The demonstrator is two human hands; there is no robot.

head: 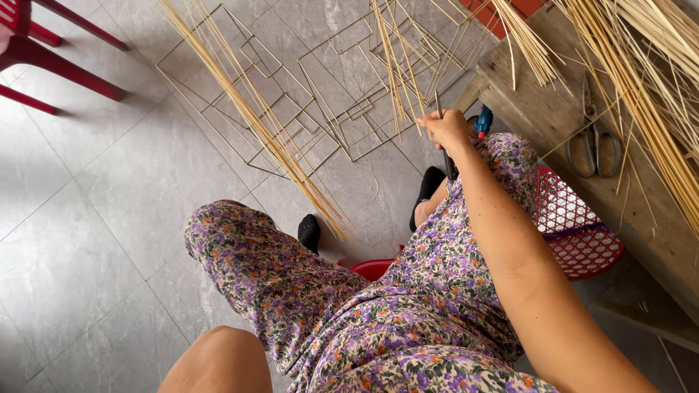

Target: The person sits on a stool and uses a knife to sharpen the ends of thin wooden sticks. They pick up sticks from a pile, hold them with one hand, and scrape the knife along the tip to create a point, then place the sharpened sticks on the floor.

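We see the right hand (445, 129) clenched around a thin dark tool (449, 164), its tip pointing up past the fingers into a bundle of splints (397, 73) that hangs just above the grip; whether the tip touches a splint we cannot tell. The tool's lower end runs down below the fist, close to the knee in the flowered trousers (502, 156). In our judgement a slip of that end toward the leg is the main risk, since the hand works right over it. Just beyond the grip a blue object (484, 120) peeks out. Past the splints, wire-like square frames (320, 94) lie on the floor, easy to snag. To the right of the grip, scissors (593, 145) rest on a wooden bench (539, 109) beside a red basket (575, 225). The left hand is not in view.
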